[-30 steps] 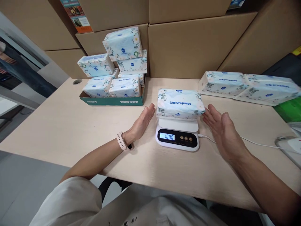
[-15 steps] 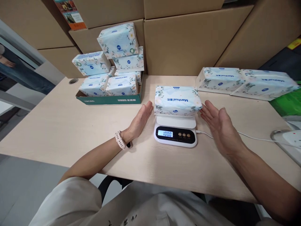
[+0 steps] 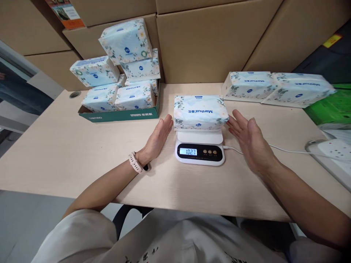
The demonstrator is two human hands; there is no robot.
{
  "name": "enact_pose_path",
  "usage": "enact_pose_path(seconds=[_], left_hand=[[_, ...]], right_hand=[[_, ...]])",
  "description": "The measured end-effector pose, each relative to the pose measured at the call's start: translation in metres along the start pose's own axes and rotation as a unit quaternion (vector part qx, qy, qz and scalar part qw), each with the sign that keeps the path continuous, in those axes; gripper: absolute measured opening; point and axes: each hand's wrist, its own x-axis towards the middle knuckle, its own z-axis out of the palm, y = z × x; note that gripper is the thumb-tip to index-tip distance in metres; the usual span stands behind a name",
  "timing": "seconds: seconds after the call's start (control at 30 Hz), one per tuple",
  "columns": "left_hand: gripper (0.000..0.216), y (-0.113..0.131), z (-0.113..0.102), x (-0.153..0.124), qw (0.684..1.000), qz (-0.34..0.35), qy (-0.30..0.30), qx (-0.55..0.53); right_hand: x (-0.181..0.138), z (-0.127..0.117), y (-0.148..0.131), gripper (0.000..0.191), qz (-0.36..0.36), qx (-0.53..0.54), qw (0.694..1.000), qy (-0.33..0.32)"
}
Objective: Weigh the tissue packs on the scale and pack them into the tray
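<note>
Here we show a tissue pack [image 3: 199, 112] lying flat across the platform of a small scale [image 3: 200, 150], which stands on the surface [image 3: 68, 153]. Our left hand [image 3: 157, 137] and right hand [image 3: 248, 137] flank the pack's two short ends. Both are spread flat with palms turned inward and grip nothing; we cannot tell whether the fingertips touch the wrapper. We judge the pack to be light, soft and wrapped in slick film, so it would give under a pinch. The short ends, pressed between flat palms, offer the surest hold. To the left of the scale and behind it, a shallow green tray [image 3: 117, 116] holds at least five stacked packs [image 3: 134, 98]: two lie in the front row, others sit above, and the topmost is tilted. To the right of the scale and behind it, two further packs [image 3: 248, 86] lie end to end on the surface, outside any container. A white cable [image 3: 287, 149] leaves the scale's right side.
</note>
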Motion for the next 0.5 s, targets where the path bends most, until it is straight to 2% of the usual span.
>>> enact_pose_path(seconds=[0.5], left_hand=[[0.091,0.0027,0.0041,-0.0009,1.0,0.015,-0.004,0.012]], right_hand=[[-0.0003,-0.0005,-0.0017,0.086,-0.016,-0.02,1.0,-0.01]])
